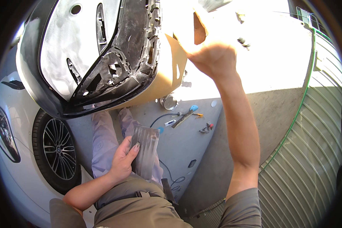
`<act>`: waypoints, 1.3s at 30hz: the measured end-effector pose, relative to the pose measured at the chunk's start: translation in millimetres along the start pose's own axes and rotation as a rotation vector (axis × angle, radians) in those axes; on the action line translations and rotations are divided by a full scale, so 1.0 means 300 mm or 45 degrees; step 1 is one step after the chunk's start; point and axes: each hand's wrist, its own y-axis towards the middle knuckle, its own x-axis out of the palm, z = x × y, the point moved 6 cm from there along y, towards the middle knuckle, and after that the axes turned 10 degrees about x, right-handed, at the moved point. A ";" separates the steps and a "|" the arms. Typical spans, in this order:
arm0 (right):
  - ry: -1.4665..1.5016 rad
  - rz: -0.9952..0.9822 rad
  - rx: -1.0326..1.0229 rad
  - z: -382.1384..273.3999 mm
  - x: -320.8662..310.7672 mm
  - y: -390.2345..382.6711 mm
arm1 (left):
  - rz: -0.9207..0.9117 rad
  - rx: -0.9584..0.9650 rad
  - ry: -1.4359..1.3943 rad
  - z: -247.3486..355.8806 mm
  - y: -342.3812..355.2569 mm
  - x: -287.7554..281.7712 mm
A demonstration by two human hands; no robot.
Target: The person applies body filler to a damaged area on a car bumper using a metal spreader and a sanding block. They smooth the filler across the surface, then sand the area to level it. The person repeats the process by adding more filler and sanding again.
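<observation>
My left hand (122, 159) grips a flat grey, see-through rectangular plate (146, 146) with ribs along it, thumb on its face, in front of my legs. My right hand (214, 53) is raised at the upper middle, beside the tan cardboard (170, 60) under a large car bumper cover (76, 41). Strong sunlight washes out its fingers, so their pose is hard to read. A small brown patch (200, 29) shows next to them; I cannot tell what it is. The bumper has a sanded grey-white face and a black clipped edge.
A white car with a black-spoked wheel (59, 148) stands at the left. On the grey floor lie a round metal can (169, 102), a hose (161, 117), a flat strip (183, 117), and a small red-and-grey tool (207, 128). Ribbed metal sheeting (307, 152) curves along the right.
</observation>
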 end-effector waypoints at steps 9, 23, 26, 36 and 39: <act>0.248 -0.373 0.429 -0.032 -0.047 -0.058 | 0.005 -0.050 0.030 -0.018 -0.012 0.002; 0.240 -0.203 0.290 -0.150 -0.105 -0.203 | -0.037 -0.087 -0.013 -0.081 -0.021 0.004; 0.222 -0.140 0.395 -0.132 -0.107 -0.208 | -0.034 -0.076 0.028 -0.085 -0.021 0.002; 0.463 -0.213 0.580 -0.215 -0.128 -0.337 | 0.049 -0.097 0.037 -0.108 -0.026 -0.016; 0.744 -0.191 0.668 -0.221 -0.201 -0.409 | 0.120 -0.121 0.007 -0.102 -0.022 -0.034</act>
